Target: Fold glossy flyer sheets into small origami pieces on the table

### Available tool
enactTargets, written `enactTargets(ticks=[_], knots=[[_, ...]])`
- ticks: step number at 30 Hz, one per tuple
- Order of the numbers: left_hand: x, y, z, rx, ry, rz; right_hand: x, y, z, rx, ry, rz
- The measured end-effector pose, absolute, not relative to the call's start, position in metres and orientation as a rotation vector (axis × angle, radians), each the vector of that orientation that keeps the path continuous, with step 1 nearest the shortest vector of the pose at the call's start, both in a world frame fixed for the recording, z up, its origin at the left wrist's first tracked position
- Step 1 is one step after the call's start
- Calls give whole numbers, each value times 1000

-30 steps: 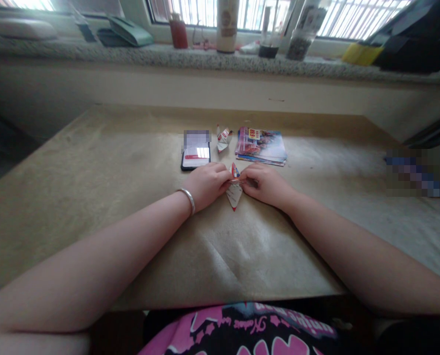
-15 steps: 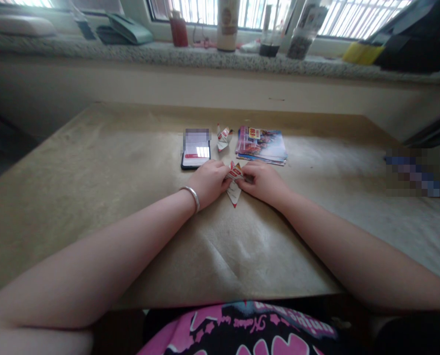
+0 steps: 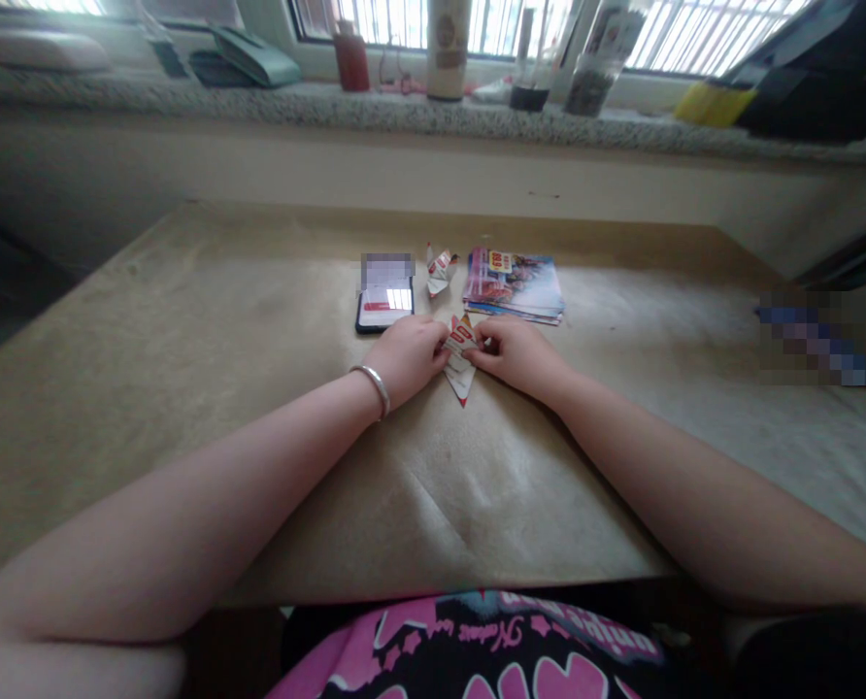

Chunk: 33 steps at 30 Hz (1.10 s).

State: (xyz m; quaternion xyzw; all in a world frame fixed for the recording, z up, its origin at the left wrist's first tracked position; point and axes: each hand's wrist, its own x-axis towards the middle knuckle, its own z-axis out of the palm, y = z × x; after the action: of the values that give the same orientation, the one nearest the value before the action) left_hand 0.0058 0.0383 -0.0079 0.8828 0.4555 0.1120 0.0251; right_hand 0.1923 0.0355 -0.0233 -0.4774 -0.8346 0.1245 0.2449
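A folded paper piece, white with red print and a red lower tip, lies on the table between my hands. Its shape is a narrow diamond with the long point toward me. My left hand, below a silver bangle, pinches its left edge. On the other side, the thumb and fingers of my right hand grip its right edge. Just beyond stands a finished-looking origami crane of similar printed paper. Parts of the fingertips are hidden behind the paper and knuckles.
A phone lies beyond my left hand. Right of the crane is a stack of printed leaflets. The tan-covered table ends at a wall, above which a stone sill holds bottles, a jar and cases. A partly blurred item lies far right.
The folded paper has shifted slightly and shows more of its face between my fingers. Both hands stay in nearly the same place, still pinching its edges.
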Motion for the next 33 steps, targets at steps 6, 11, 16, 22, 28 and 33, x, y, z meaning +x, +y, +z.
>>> enactTargets(ticks=[6,11,16,22,28,33], knots=[[-2,37,-10,2761,1317,422,198,33,-24,-1180,-2311,294],[-15,42,-16,2829,1079,585,207,32,-23,-1011,-2394,223],[-19,42,-17,2898,987,630,211,30,-20,-963,-2464,146],[-20,39,-15,2984,958,580,211,28,-19,-951,-2510,78],[-18,36,-11,3013,952,513,212,27,-18,-955,-2553,48],[-17,35,-8,3034,967,450,212,27,-16,-941,-2584,10]])
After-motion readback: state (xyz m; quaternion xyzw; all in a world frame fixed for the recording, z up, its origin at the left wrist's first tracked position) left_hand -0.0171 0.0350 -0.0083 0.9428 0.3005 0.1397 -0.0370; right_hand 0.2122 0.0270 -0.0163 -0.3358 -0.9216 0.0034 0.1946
